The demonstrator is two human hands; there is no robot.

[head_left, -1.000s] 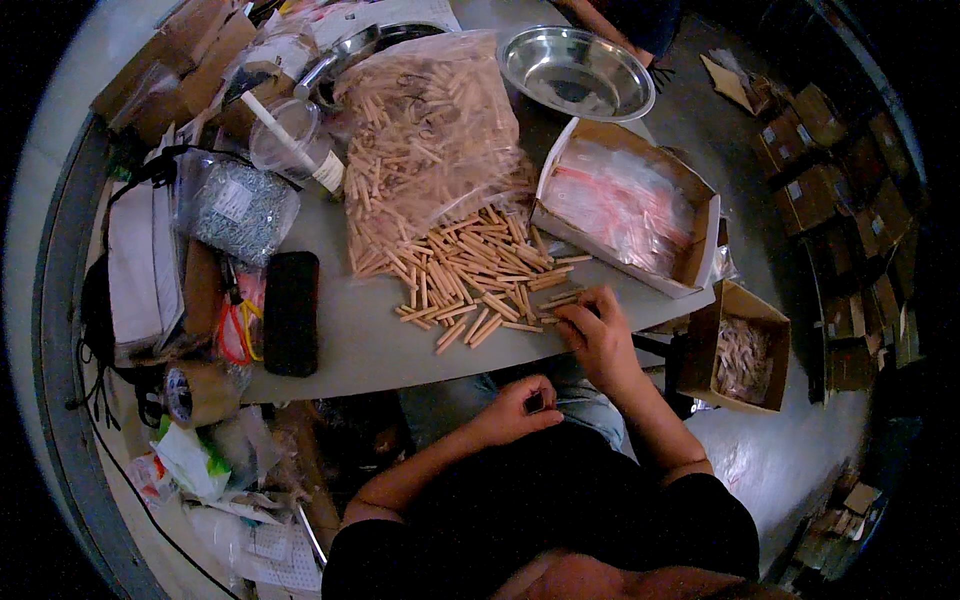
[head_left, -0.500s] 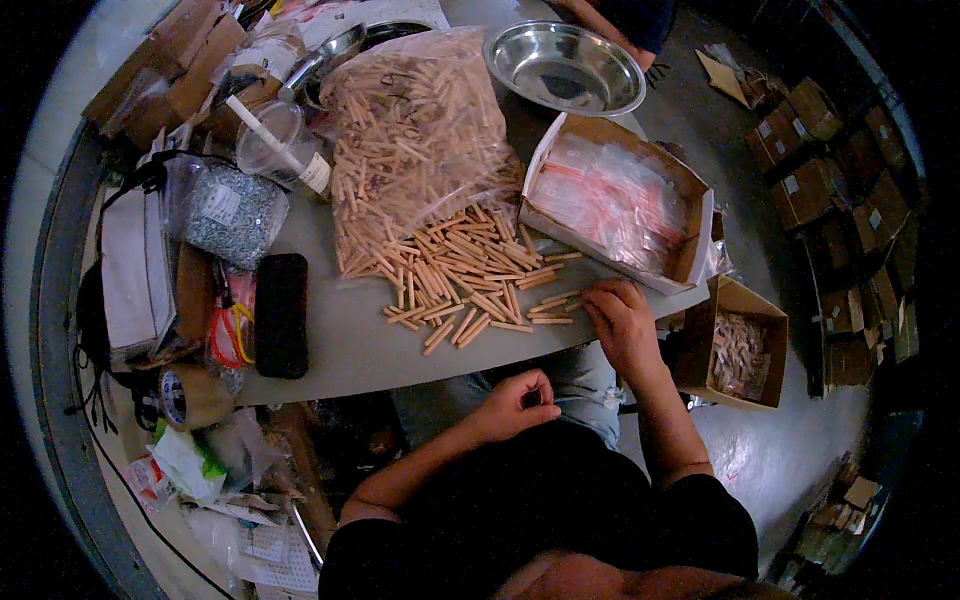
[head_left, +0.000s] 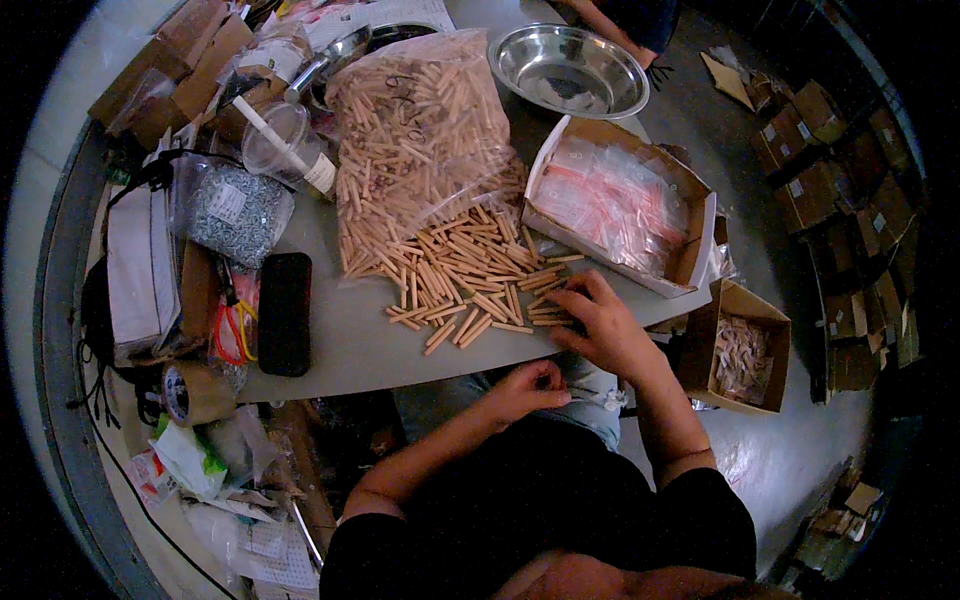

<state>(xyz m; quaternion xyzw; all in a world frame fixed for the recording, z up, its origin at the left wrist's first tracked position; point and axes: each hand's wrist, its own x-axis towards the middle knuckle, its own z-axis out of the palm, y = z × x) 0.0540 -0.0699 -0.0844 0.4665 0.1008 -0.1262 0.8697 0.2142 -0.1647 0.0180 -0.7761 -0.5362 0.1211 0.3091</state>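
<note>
A pile of short wooden dowels (head_left: pixel 470 262) spills from the mouth of a large clear plastic bag (head_left: pixel 425 130) onto the table. My right hand (head_left: pixel 605 325) reaches over the pile's right edge, its bent fingers apart around a few dowels there. Whether any dowel is gripped does not show. Close to my body, just below the table edge, my left hand (head_left: pixel 525 392) is closed with the fingers curled toward the thumb. Whatever it may hold is hidden. A white-sided cardboard box (head_left: pixel 610 255) of clear packets with red strips stands beyond my right hand.
A steel bowl (head_left: pixel 570 70) stands at the back, near another person's arm (head_left: pixel 612 30). To the right, below table height, is an open carton (head_left: pixel 778 372) with packets. On the left lie a black case (head_left: pixel 285 315), a bag of screws (head_left: pixel 235 215) and a tape roll (head_left: pixel 197 392).
My right hand has moved a little left over the dowels, and its fingers have spread. My left hand has shifted slightly right and stays curled.
</note>
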